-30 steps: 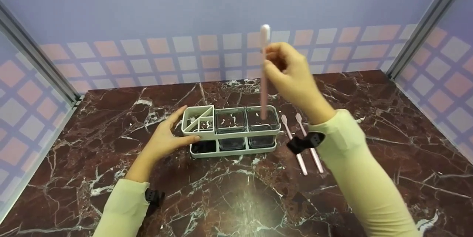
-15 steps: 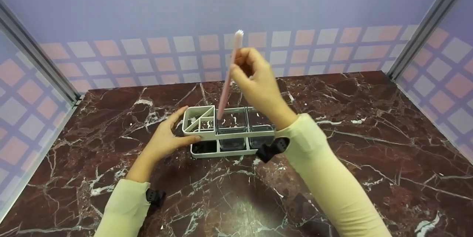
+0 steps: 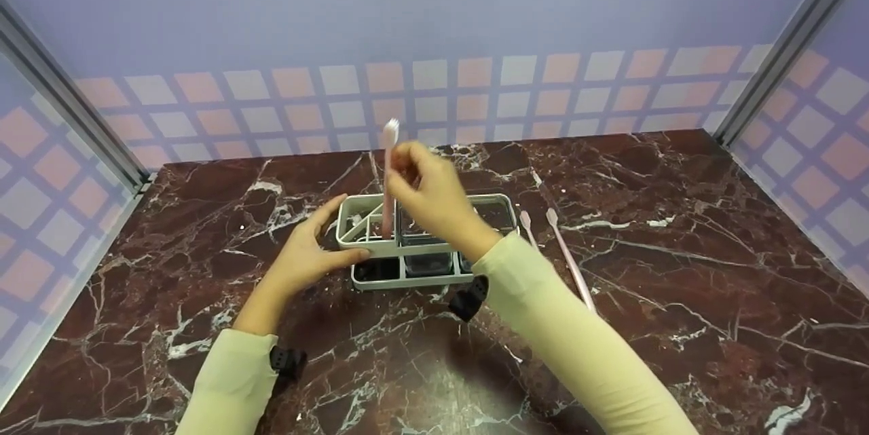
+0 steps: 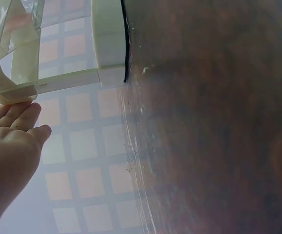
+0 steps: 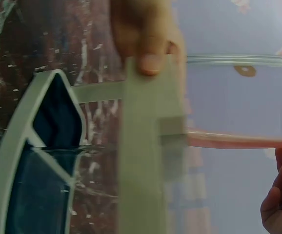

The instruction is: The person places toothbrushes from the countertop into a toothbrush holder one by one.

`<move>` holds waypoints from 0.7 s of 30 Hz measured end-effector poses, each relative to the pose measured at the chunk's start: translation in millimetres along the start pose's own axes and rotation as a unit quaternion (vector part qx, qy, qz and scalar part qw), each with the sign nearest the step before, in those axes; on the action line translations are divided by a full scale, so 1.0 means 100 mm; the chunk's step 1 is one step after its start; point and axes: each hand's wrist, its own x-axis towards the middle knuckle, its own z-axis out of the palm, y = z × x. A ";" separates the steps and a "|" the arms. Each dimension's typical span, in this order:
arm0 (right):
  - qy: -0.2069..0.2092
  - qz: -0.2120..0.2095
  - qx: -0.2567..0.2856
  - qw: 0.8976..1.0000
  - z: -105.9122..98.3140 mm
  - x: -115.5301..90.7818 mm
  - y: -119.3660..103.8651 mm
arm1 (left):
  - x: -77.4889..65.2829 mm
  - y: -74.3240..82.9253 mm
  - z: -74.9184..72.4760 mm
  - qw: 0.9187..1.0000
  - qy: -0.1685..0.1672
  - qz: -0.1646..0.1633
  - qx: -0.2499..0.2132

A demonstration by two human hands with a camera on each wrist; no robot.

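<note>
A pale two-tier toothbrush holder point(image 3: 424, 248) stands on the table, with a divided section at its left end and clear cups in the rest. My left hand point(image 3: 305, 255) grips that left end, thumb along the front and fingers round the side; the left wrist view has its fingertips against the upper tier point(image 4: 21, 95). Between thumb and fingers, my right hand point(image 3: 434, 194) pinches a pink toothbrush point(image 3: 388, 157) upright, bristles up. Its handle's lower end overlaps the small slots of the divided section. In the right wrist view the toothbrush point(image 5: 238, 140) reaches the upper tier's edge.
Two more pink toothbrushes lie right of the holder: one point(image 3: 572, 258) mostly visible, the other point(image 3: 527, 223) partly covered by the right sleeve point(image 3: 570, 333). The dark red marbled table point(image 3: 224, 252) is bounded by a tiled-pattern back wall point(image 3: 339, 102) and side panels.
My right hand has moved left and down with the toothbrush, from above the right cup to the divided section at the left end. The left hand and the holder have stayed put.
</note>
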 end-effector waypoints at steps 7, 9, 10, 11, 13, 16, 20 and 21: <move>-0.041 -0.024 -0.076 0.996 0.18 -0.07 0.16 | -0.01 -0.01 -0.01 1.000 0.002 0.000 0.018; -0.046 -0.035 -0.094 0.994 0.22 -0.08 0.18 | -0.01 -0.01 -0.01 1.000 0.001 0.000 0.022; -0.047 -0.041 -0.101 0.993 0.23 -0.09 0.18 | -0.01 -0.01 -0.01 1.000 0.000 0.000 0.022; -0.048 -0.046 -0.107 0.992 0.24 -0.09 0.19 | -0.01 -0.01 -0.01 1.000 -0.001 0.000 0.021; -0.047 -0.056 -0.115 0.991 0.27 -0.10 0.20 | -0.01 -0.01 -0.01 1.000 -0.002 0.000 0.023; -0.047 -0.061 -0.122 0.990 0.28 -0.10 0.21 | -0.01 -0.01 -0.01 1.000 -0.001 0.002 0.023; -0.046 -0.055 -0.125 0.990 0.29 -0.09 0.21 | 0.00 -0.02 -0.01 1.000 0.002 0.006 0.016; -0.047 -0.053 -0.124 0.990 0.29 -0.09 0.20 | 0.01 -0.02 -0.01 1.000 0.002 0.007 0.012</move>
